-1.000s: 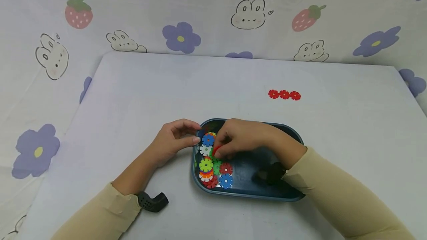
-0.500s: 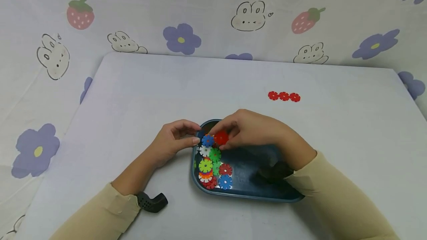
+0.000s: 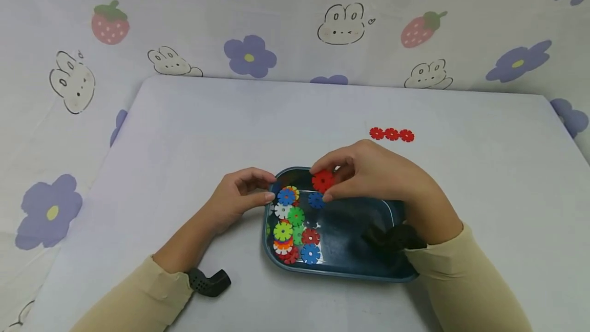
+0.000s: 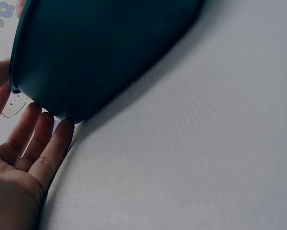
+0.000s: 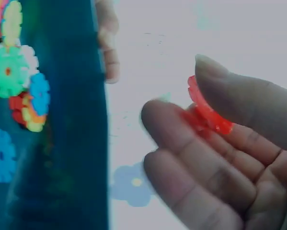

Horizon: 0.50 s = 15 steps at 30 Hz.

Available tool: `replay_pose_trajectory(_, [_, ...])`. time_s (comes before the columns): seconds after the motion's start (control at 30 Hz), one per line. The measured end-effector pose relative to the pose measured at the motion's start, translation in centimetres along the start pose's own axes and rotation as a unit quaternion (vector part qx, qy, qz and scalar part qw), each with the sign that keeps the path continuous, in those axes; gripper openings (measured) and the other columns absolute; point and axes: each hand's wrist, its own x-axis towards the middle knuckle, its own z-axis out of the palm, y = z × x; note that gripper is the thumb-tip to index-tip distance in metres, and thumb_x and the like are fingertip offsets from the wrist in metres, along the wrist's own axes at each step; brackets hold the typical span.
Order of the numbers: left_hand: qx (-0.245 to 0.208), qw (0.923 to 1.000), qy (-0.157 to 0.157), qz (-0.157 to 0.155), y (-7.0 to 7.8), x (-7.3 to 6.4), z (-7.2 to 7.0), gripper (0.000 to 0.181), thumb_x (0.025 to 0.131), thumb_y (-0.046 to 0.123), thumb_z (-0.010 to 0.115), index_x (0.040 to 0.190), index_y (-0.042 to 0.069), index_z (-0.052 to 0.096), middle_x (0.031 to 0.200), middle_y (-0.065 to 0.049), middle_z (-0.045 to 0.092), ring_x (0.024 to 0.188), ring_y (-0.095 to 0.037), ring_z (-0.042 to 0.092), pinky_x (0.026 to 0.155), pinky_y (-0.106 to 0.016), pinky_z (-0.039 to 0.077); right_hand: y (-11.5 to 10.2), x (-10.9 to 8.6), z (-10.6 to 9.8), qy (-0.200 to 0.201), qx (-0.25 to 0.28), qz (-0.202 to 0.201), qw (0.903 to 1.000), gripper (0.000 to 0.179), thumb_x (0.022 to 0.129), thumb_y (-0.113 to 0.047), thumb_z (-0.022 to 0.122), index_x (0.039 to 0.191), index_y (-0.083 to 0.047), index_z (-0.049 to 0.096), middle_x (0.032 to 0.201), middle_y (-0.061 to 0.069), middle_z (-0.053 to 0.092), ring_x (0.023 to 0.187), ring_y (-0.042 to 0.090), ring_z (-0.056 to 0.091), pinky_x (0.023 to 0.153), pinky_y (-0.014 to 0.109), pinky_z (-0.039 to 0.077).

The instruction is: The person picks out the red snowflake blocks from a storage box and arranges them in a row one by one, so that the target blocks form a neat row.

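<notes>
My right hand (image 3: 380,170) pinches a red snowflake building disc (image 3: 322,181) between thumb and fingers, above the far side of the dark blue tray (image 3: 350,234). The disc also shows in the right wrist view, a red toothed piece (image 5: 208,112) partly covered by the thumb. A blue disc (image 3: 316,200) lies in the tray just under that hand. My left hand (image 3: 239,188) holds the tray's far left corner; in the left wrist view its fingertips (image 4: 62,134) touch the tray's outer wall. Several coloured discs (image 3: 296,216) crowd the tray's left end, some overlapping.
Three red discs (image 3: 392,134) lie joined in a row on the white table (image 3: 207,127) beyond the tray. Black wrist devices (image 3: 209,282) stick out from both sleeves. A printed cloth (image 3: 295,24) stands behind the table.
My right hand has lifted the red disc from the pile and moved right and away from it. A blue disc beneath has come into view. My left hand stays at the corner.
</notes>
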Motion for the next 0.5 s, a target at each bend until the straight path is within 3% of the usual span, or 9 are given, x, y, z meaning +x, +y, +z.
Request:
replay_pose_trajectory(0.13, [-0.002, 1.0, -0.001, 0.0, 0.0, 0.0, 0.0, 0.032, 0.088, 0.014, 0.073, 0.118, 0.005, 0.065, 0.118, -0.012, 0.064, 0.108, -0.022, 0.064, 0.087, -0.027, 0.055, -0.1, -1.4, -1.3, 0.047, -0.027, -0.005, 0.9985, 0.044, 0.081, -0.026, 0.082, 0.122, -0.018, 0.069, 0.107, -0.003, 0.073, 0.093, 0.011, 0.071, 0.082, 0.028, 0.058])
replay_pose_trajectory(0.23, [-0.003, 1.0, -0.002, 0.001, 0.0, -0.1, 0.0, 0.032, 0.088, 0.014, 0.073, 0.118, 0.004, 0.065, 0.119, -0.012, 0.064, 0.107, -0.022, 0.064, 0.088, -0.027, 0.055, 0.4, -2.7, -2.7, 0.11, -0.04, -0.015, 0.9931, 0.042, 0.082, -0.025, 0.081, 0.122, -0.017, 0.069, 0.106, -0.001, 0.073, 0.091, 0.01, 0.071, 0.08, 0.023, 0.057])
replay_pose_trajectory(0.37, [-0.004, 1.0, 0.0, -0.003, 0.0, -0.1, 0.0, 0.032, 0.088, 0.013, 0.073, 0.118, 0.004, 0.065, 0.119, -0.012, 0.064, 0.107, -0.021, 0.065, 0.089, -0.027, 0.055, 2.6, -4.0, -5.0, 0.203, -0.028, -0.025, 0.9786, 0.041, 0.083, -0.016, 0.08, 0.122, -0.015, 0.069, 0.104, 0.001, 0.074, 0.088, 0.01, 0.071, 0.077, 0.018, 0.056])
replay_pose_trajectory(0.5, [-0.003, 1.0, 0.003, -0.007, 0.1, -0.2, 0.1, 0.032, 0.088, 0.013, 0.073, 0.117, 0.004, 0.065, 0.119, -0.012, 0.064, 0.107, -0.021, 0.065, 0.089, -0.027, 0.055, 6.4, -4.6, -7.3, 0.282, -0.001, 0.014, 0.9593, 0.042, 0.085, -0.016, 0.078, 0.125, -0.013, 0.068, 0.106, -0.006, 0.073, 0.091, 0.006, 0.069, 0.077, 0.013, 0.053])
